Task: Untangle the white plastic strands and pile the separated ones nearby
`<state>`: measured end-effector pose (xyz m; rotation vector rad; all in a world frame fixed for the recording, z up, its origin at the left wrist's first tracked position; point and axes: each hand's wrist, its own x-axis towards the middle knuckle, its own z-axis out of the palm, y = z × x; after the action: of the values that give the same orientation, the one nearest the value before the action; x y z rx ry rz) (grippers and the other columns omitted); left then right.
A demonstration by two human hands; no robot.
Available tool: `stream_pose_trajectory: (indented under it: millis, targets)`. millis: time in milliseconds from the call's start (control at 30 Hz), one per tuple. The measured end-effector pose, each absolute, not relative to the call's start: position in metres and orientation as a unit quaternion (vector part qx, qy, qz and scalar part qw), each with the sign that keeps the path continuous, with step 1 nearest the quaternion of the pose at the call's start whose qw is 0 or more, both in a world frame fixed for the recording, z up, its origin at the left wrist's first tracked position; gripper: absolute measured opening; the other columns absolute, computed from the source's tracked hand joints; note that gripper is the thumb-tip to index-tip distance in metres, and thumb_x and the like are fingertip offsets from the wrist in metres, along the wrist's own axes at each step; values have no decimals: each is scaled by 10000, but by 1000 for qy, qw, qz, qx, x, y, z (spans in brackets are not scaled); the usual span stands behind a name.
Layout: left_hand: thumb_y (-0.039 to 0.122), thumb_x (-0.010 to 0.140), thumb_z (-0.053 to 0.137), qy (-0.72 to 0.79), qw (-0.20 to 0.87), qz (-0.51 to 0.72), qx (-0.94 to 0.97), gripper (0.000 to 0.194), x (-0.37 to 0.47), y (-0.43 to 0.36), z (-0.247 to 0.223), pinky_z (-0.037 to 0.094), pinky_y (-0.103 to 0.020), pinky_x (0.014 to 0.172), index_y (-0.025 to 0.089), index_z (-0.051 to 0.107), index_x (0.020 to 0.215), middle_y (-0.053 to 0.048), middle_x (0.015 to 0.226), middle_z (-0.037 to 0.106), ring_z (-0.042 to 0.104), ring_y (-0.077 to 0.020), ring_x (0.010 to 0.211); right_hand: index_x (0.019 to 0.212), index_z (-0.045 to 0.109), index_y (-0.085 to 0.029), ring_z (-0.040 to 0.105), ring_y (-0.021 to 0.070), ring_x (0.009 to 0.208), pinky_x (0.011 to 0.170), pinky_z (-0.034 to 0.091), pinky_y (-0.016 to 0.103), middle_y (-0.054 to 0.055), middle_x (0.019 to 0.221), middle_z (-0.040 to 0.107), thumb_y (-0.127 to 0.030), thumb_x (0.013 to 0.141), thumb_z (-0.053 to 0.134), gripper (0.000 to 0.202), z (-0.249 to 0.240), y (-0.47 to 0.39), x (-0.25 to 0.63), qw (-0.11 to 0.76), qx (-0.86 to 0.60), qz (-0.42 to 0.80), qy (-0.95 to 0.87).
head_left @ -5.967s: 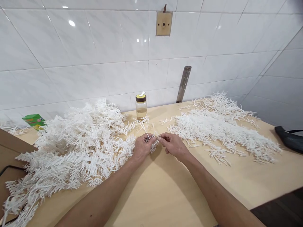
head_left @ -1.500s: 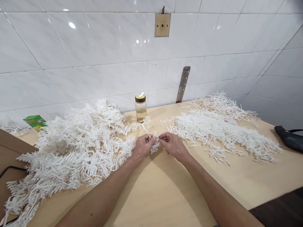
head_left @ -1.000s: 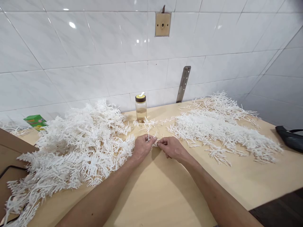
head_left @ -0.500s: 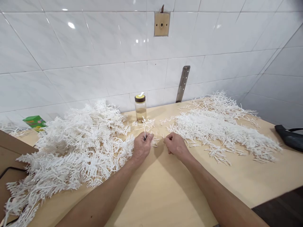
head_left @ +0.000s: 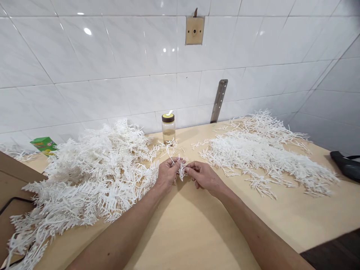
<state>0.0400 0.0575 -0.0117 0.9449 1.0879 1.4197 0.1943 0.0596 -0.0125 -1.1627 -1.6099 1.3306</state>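
My left hand [head_left: 166, 175] is closed on a white, branching plastic sprig [head_left: 181, 171], whose stem runs up past the fingers. The feathery end of that sprig hangs down between my two hands. My right hand [head_left: 204, 177] pinches the sprig's right side with thumb and forefinger; the exact contact is small and partly hidden. To the left lies a big tangled heap of white sprigs [head_left: 107, 172], close beside my left hand. A flatter heap of white pieces [head_left: 261, 157] spreads out to the right, beyond my right hand.
A lidded bottle [head_left: 168, 129] with yellowish liquid stands behind my hands, near the tiled wall [head_left: 123, 45]. A metal bracket [head_left: 219, 100] leans there. A green box [head_left: 43, 145] is at far left, a black object [head_left: 346, 165] at the right edge of the wooden table [head_left: 180, 232].
My right hand has moved left and now meets the sprig at my left hand. The sprig's feathery end now points down between the hands. The view has shifted slightly.
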Motion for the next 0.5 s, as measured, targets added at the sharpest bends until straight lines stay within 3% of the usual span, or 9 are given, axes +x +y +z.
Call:
stream_pose_trajectory:
  millis: [233, 500]
  targets:
    - [435, 615, 843, 431, 577, 565, 403, 465, 38, 55, -9, 462, -238, 569, 129, 746, 951, -115, 939, 743, 621, -139, 641, 859, 598, -166, 425, 51, 401, 354, 378, 184, -39, 651, 572, -450, 770, 661, 304, -12, 60, 191, 405, -458, 528, -590]
    - [443, 644, 836, 404, 604, 538, 427, 468, 38, 53, -11, 450, -240, 578, 128, 741, 977, -57, 743, 703, 613, -140, 623, 870, 605, -164, 418, 55, 376, 321, 356, 192, -49, 622, 548, -497, 783, 645, 347, -11, 62, 190, 432, -484, 494, -579]
